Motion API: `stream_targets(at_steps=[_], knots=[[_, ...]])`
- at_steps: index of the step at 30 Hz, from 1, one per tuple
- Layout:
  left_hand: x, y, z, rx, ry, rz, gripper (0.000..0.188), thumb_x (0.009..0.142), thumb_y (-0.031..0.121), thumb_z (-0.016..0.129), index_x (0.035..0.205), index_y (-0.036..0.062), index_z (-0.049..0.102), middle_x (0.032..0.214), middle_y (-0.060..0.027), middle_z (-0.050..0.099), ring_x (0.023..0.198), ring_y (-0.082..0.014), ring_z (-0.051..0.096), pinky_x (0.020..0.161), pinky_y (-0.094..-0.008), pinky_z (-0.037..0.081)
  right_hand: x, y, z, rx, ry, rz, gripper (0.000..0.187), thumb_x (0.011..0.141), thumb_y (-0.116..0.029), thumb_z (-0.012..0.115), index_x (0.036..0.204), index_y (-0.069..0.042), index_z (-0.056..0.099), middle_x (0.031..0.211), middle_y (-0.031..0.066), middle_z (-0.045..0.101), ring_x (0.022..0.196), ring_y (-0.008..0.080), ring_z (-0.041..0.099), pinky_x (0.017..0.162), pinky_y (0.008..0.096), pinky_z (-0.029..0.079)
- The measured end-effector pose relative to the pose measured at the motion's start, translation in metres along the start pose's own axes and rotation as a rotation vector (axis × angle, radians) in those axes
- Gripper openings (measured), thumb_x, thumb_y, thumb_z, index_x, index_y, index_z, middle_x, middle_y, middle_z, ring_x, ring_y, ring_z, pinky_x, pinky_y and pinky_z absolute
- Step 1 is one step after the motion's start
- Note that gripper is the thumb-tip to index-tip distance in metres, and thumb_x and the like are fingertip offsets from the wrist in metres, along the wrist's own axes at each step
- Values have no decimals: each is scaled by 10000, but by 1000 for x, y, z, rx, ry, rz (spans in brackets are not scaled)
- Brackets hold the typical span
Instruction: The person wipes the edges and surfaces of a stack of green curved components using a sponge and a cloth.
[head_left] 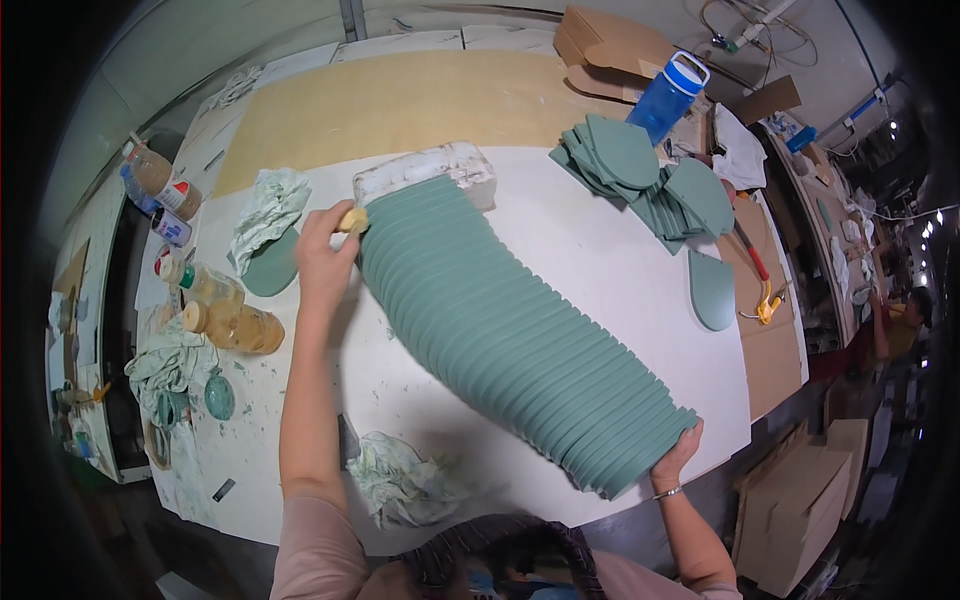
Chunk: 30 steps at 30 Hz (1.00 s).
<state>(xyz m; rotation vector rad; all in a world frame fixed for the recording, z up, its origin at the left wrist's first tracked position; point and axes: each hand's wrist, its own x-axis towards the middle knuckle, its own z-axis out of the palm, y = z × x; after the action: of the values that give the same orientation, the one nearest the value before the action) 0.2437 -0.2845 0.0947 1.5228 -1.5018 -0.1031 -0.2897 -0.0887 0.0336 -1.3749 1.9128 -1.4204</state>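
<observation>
A long row of green, round-ended flat pieces (510, 330) stands on edge across the white tabletop, packed face to face. At its far end the row leans against a stained white block (415, 170). My left hand (328, 255) pinches a small yellow sponge-like lump (354, 221) beside the far left edge of the row. Against the near right end of the row rests my right hand (678, 458), its fingers partly hidden behind the last piece. Left of my left hand, a crumpled, green-stained cloth (270, 212) lies partly over another green piece (272, 266).
More green pieces (625, 155) lie in loose stacks at the far right, near a blue bottle (668, 100) and a cardboard box (612, 45). Plastic bottles (240, 325) stand at the left. A second crumpled cloth (400, 480) lies close to me. A red-handled tool (752, 255) lies right.
</observation>
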Motion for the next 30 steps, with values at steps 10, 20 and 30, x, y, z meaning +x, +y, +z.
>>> stream_targets(at_steps=[10,20,30], knots=[[-65,-34,-3,-141,11,-335,404,787,-13,661,1188,36,663,1004,-102,626,934,-207,613,867,-310,489,2,-4,-1,-64,-20,-33,385,1001,-363,353,946,-1,471,867,84,471,832,194,472,789,336,402],[-33,-2,-18,-160,51,-184,384,799,-9,646,1181,31,665,994,-111,622,924,-226,618,851,-304,491,-1,6,1,-22,-14,-32,352,996,-343,363,957,-10,472,888,60,476,845,165,468,800,318,404],[-72,-24,-12,-67,-25,-293,374,790,0,668,1162,30,669,949,-123,615,882,-249,624,833,-331,500,1,1,-1,-19,-16,-14,362,997,-367,371,973,-24,483,902,40,491,855,138,478,792,304,416]])
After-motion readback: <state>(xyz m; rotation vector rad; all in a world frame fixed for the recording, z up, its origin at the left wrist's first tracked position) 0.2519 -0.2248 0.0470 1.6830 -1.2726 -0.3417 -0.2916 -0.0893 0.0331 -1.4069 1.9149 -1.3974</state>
